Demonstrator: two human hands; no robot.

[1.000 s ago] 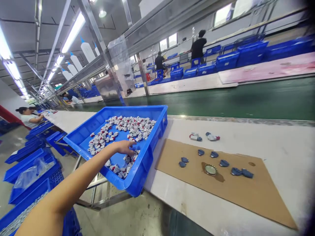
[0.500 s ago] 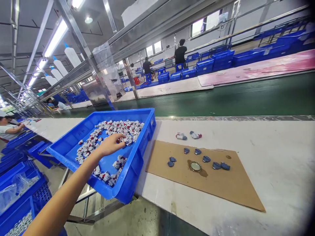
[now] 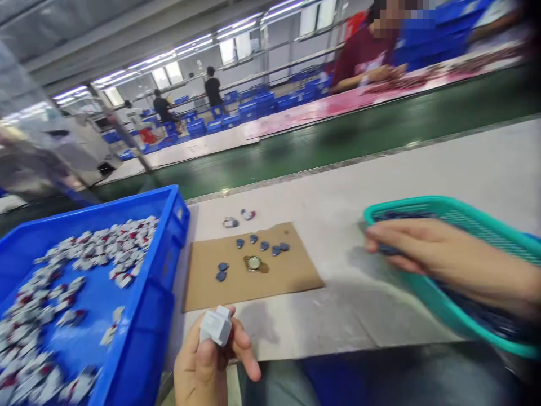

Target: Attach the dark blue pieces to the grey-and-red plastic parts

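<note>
My left hand (image 3: pixel 207 361) pinches a light grey blocky plastic piece (image 3: pixel 216 326) between thumb and fingers, in front of the cardboard. Closed on a small dark blue piece (image 3: pixel 387 249), my right hand (image 3: pixel 448 259) is over the near-left rim of a green basket (image 3: pixel 448 204), slightly blurred. Dark pieces fill part of that basket. On the cardboard sheet (image 3: pixel 236 296) lie several small dark blue fist-shaped pieces (image 3: pixel 265 246) around a shallow metal cap (image 3: pixel 254 263). Behind the sheet rest two grey pieces with dark ends (image 3: pixel 230 223).
A blue bin (image 3: pixel 154 324) on the left holds many grey-and-red pieces (image 3: pixel 131 248). Beyond the white tabletop (image 3: pixel 338 197) runs a green conveyor belt (image 3: pixel 296 144). Across it a person in a dark red top (image 3: pixel 359 59) works at a pink surface (image 3: pixel 287 117).
My left hand has left the blue bin and now holds a grey piece before the cardboard. My right hand and the green basket have come into view as the camera turned right.
</note>
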